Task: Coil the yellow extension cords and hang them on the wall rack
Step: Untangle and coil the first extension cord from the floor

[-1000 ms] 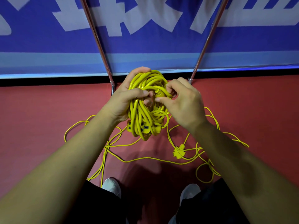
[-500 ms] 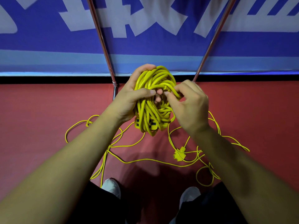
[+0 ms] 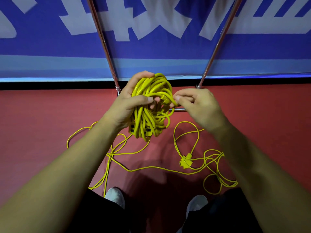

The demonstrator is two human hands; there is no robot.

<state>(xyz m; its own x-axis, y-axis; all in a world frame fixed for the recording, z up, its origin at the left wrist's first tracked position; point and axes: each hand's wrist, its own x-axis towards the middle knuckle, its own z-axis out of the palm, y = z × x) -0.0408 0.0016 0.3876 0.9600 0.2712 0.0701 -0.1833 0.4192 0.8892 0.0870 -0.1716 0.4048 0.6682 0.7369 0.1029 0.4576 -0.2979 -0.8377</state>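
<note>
The coiling step seems near its end. The left hand grips the yellow coil in the air, above the view's middle, and the right hand pinches one strand at the coil's 3 o'clock, probably to tuck it. Next this strand needs a firm pull. The loose cord on the red floor waits. Compared with half a second ago, the right hand has drawn away from the coil toward 3 o'clock.

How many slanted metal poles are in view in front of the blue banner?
2. The left pole ends beside the left hand; the right pole ends just above the right hand. None seems hidden.
</note>
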